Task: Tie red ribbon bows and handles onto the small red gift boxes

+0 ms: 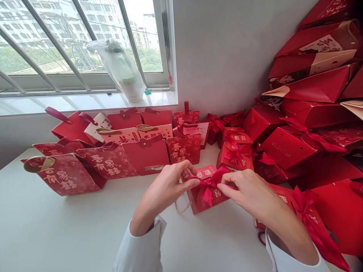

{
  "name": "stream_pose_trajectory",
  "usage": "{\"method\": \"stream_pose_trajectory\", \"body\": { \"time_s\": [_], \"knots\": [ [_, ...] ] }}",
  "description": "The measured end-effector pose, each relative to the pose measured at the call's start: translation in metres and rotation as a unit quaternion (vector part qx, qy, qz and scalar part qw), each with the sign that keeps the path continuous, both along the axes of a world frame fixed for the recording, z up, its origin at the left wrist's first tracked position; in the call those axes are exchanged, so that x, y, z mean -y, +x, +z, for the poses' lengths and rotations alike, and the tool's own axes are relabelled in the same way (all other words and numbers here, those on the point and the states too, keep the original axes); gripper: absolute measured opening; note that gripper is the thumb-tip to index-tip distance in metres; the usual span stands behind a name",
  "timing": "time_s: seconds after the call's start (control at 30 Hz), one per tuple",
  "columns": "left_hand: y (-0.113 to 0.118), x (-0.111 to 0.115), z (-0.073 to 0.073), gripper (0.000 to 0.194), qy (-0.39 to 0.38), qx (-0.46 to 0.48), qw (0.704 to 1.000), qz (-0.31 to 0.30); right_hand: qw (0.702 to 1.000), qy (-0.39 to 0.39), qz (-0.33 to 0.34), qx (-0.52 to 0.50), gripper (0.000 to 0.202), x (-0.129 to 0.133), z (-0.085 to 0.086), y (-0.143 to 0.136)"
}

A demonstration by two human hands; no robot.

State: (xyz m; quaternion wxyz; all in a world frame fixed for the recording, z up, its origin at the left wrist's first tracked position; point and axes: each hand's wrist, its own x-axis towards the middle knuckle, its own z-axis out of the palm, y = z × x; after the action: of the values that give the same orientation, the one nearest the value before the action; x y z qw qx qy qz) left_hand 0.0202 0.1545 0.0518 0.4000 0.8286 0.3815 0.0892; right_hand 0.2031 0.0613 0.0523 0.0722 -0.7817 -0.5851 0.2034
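A small red gift box [198, 204] with pale Chinese characters sits on the white table in front of me. Tied across its top is a red ribbon bow [208, 192], its tail hanging down the front. My left hand [171, 187] pinches the bow's left loop between thumb and fingers. On the other side, my right hand [246, 189] has its thumb and forefinger closed on the right loop. A twisted cord handle [183, 207] lies beside the box's left end. The fingers partly cover the box top and the loops.
Several red gift bags [104, 160] stand in rows at the left. More bow-tied boxes [235, 153] sit behind mine, and a large red box pile [295, 147] rises at the right. A bagged drink cup [127, 75] stands on the windowsill [93, 104].
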Motion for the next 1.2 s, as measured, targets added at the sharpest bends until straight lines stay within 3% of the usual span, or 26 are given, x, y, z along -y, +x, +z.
{"method": "stream_pose_trajectory", "body": {
  "time_s": [0.13,0.3,0.57,0.73,0.93,1.03,1.2],
  "knots": [
    [-0.003,0.001,0.000,0.009,0.024,-0.020,0.999,-0.019,1.000,-0.002,0.014,0.016,0.029,0.003,0.003,-0.002],
    [0.001,0.001,-0.001,0.013,0.040,0.023,0.999,0.017,0.999,0.020,0.032,0.005,0.032,0.008,0.002,-0.002],
    [0.012,0.015,-0.012,0.024,0.154,0.023,0.987,0.038,0.998,0.056,0.039,0.008,0.036,0.009,-0.005,-0.001],
    [0.011,0.020,-0.006,0.012,0.136,-0.010,0.989,0.066,0.998,0.032,0.039,-0.028,0.034,0.008,-0.001,0.003],
    [0.009,0.013,0.000,0.015,0.121,-0.004,0.988,0.092,0.993,0.077,0.004,-0.089,0.024,0.006,0.004,-0.002],
    [0.010,0.012,0.000,0.016,0.102,0.025,0.990,0.093,0.995,0.067,0.014,-0.072,0.028,0.005,0.002,-0.004],
    [0.011,0.012,-0.003,0.018,0.135,-0.001,0.985,0.107,0.997,0.053,0.036,-0.037,0.032,0.004,-0.004,-0.003]
  ]
}}
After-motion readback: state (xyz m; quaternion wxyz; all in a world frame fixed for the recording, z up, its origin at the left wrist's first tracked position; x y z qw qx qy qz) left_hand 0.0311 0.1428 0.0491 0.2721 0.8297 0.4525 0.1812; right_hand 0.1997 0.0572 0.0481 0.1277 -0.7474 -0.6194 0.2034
